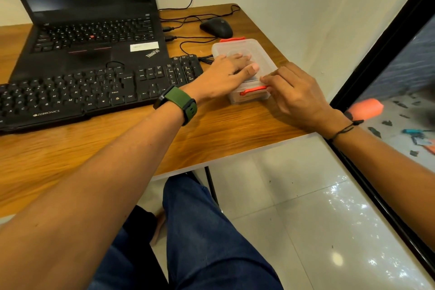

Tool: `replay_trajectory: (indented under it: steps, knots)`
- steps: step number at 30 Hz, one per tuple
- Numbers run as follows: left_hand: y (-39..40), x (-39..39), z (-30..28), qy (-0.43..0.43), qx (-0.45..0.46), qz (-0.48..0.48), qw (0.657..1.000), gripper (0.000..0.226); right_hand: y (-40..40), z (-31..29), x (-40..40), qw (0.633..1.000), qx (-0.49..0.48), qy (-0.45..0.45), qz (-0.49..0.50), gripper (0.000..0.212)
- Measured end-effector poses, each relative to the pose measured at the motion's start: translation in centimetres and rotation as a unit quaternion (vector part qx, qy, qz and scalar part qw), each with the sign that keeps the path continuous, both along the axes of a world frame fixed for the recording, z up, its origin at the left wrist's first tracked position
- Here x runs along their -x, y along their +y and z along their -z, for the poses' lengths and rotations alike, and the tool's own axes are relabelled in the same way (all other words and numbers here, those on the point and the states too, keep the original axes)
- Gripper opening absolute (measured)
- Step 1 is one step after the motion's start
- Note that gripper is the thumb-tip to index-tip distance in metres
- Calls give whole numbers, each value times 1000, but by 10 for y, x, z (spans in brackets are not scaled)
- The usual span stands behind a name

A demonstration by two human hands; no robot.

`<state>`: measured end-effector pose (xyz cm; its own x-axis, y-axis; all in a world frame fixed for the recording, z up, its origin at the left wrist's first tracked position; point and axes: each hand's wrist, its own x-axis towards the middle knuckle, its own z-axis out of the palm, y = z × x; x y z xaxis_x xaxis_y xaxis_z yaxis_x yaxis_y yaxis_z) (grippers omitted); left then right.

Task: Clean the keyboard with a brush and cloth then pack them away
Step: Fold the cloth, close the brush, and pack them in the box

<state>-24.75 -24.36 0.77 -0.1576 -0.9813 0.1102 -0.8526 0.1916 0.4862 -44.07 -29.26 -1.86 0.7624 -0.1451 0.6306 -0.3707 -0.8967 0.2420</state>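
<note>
A clear plastic box (263, 54) with a lid and red clasps stands on the wooden desk, right of the black keyboard (94, 91). My left hand (226, 73) lies flat on the lid with straight fingers, pressing it down. My right hand (296, 94) is at the near end of the box, its fingertips on the near red clasp (253, 90). The far red clasp (231, 40) shows at the back edge. I cannot make out a brush or cloth; what the box holds is hidden by the cloudy plastic and my hands.
An open black laptop (89, 18) stands behind the keyboard. A black mouse (216, 27) and several cables lie behind the box. The desk edge (235, 157) runs close below my right wrist. A dark-framed glass pane (376, 73) rises on the right.
</note>
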Motion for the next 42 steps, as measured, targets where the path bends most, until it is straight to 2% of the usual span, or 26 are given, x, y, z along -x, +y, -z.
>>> replay_trajectory:
  steps: [1, 4, 7, 11, 14, 16, 25, 29, 31, 33, 35, 37, 38, 40, 42]
  knots:
    - [0, -1, -1, -2, -7, 9, 1000, 61, 0, 1, -1, 1000, -6, -9, 1, 31]
    - [1, -6, 0, -34, -8, 48, 998, 119, 2, 0, -5, 999, -37, -32, -2, 35]
    - [0, -11, 2, -66, -8, 65, 996, 133, 6, 0, -8, 997, -64, -41, 5, 41]
    - [0, -12, 3, -79, -14, 73, 994, 128, 2, -9, -8, 981, -183, -50, 33, 22]
    - [1, -11, 1, -65, -26, 61, 996, 95, -3, -20, -7, 962, -267, -41, 37, 17]
    - [1, -11, 0, -60, -22, 59, 996, 84, -3, -25, -7, 955, -291, -40, 33, 13]
    - [2, -5, 1, -46, -31, 30, 998, 83, 3, -29, -9, 940, -331, -59, 53, 13]
    - [2, -3, -6, -25, -53, 33, 998, 82, 3, -32, -9, 918, -385, -70, 63, 13]
    - [1, -4, -6, -10, -55, 22, 998, 79, -1, -32, -12, 902, -413, -104, 63, 17]
    - [0, -3, 4, 31, -44, -23, 998, 84, -8, -30, -18, 864, -469, -163, 85, 28]
    - [3, 1, 13, 159, -43, -78, 983, 95, -13, -27, -26, 774, -588, -211, 100, 39]
    - [5, 8, 17, 333, -34, -117, 935, 94, -19, -20, -32, 666, -699, -249, 70, 41]
    - [5, 12, 16, 396, -38, -133, 908, 95, -19, -18, -34, 634, -725, -265, 56, 37]
    - [-1, 15, 21, 469, -56, -165, 866, 107, -19, -17, -36, 610, -735, -292, 51, 30]
    - [-13, 16, 32, 492, -72, -174, 850, 112, -23, -17, -36, 596, -735, -318, 55, 31]
